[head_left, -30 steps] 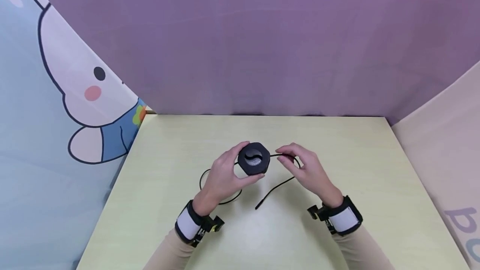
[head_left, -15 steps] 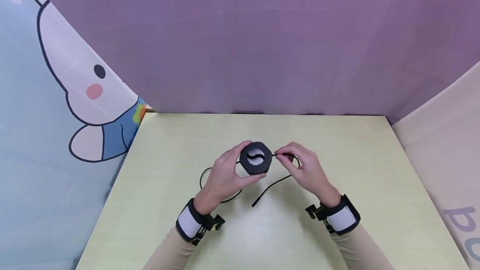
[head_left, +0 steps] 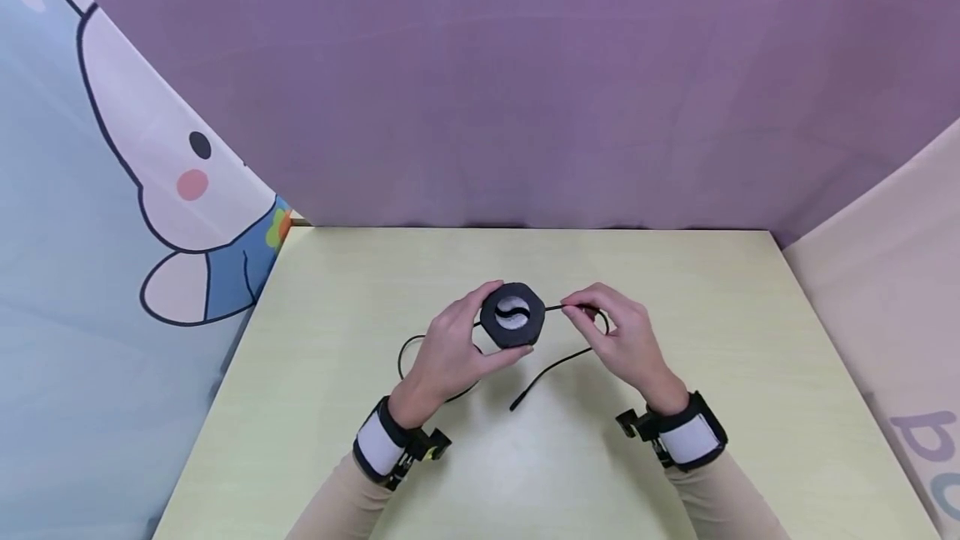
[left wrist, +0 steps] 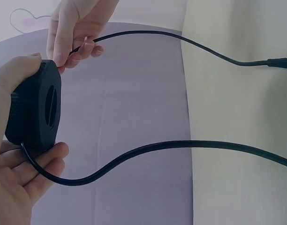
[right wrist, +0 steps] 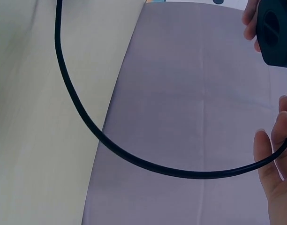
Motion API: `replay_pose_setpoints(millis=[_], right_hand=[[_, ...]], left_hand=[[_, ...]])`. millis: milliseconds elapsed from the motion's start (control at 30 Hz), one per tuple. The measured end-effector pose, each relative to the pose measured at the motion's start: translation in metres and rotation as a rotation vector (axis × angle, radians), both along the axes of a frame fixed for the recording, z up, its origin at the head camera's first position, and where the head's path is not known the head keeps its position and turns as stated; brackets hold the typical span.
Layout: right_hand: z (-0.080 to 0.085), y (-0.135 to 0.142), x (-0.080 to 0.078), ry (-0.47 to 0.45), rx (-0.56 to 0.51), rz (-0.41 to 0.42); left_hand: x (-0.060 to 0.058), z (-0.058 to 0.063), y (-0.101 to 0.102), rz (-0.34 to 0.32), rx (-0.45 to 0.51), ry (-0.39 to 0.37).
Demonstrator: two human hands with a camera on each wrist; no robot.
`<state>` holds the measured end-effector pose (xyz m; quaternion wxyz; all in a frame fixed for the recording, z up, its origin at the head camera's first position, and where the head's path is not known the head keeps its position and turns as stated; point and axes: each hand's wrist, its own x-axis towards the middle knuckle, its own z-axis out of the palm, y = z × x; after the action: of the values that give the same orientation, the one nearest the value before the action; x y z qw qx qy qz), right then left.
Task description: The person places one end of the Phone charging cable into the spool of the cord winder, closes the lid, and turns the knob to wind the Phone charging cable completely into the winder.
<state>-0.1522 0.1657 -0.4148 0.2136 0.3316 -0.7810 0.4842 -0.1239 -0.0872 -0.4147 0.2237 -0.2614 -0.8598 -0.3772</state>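
Note:
A black hexagonal cable winder (head_left: pixel 513 316) with a grey disc and a dark S-shaped groove in its middle is held above the table. My left hand (head_left: pixel 442 354) grips its rim between thumb and fingers. Black cable leaves the winder on both sides. To the right, my right hand (head_left: pixel 624 342) pinches the cable a short way from the winder. Beyond the fingertips, the cable (right wrist: pixel 134 159) loops down and ends in a thicker plug tip (left wrist: pixel 280 63). The other cable length (left wrist: pixel 190 144) curves under my left hand; its far end is hidden.
A pale yellow-green table (head_left: pixel 360 273) lies beneath both hands. Behind it hangs a purple cloth (head_left: pixel 510 107). A blue cartoon-printed cloth (head_left: pixel 67 357) borders the left, a whitish one (head_left: pixel 885 290) the right. Each wrist wears a strapped camera (head_left: pixel 678 432).
My right hand has shifted slightly right with the pinched cable, so more cable shows between it and the winder. The winder has moved a little to the right in my left hand's grip.

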Motion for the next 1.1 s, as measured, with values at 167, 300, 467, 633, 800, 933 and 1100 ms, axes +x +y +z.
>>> replay_pose_setpoints(millis=[167,300,467,633,800,933,1100], right_hand=[[0.000,0.005,0.000,0.004,-0.020,-0.009],[0.000,0.008,-0.001,0.027,-0.036,-0.012],[-0.001,0.014,-0.001,0.040,-0.046,-0.041],[-0.003,0.021,-0.001,0.028,-0.058,-0.071],[-0.002,0.023,0.000,0.019,-0.057,-0.086],[-0.002,0.026,0.000,0.021,-0.064,-0.100],[-0.003,0.030,0.000,0.022,-0.071,-0.123]], left_hand=[[0.001,0.002,0.000,0.006,0.005,-0.017],[0.002,0.003,0.000,0.012,0.004,-0.012],[0.003,0.002,0.000,0.017,0.011,-0.028],[0.004,0.002,-0.002,0.028,0.020,-0.050],[0.005,0.001,-0.003,0.025,0.021,-0.055],[0.005,0.001,-0.003,0.026,0.024,-0.054],[0.005,0.000,-0.004,0.030,0.027,-0.040]])
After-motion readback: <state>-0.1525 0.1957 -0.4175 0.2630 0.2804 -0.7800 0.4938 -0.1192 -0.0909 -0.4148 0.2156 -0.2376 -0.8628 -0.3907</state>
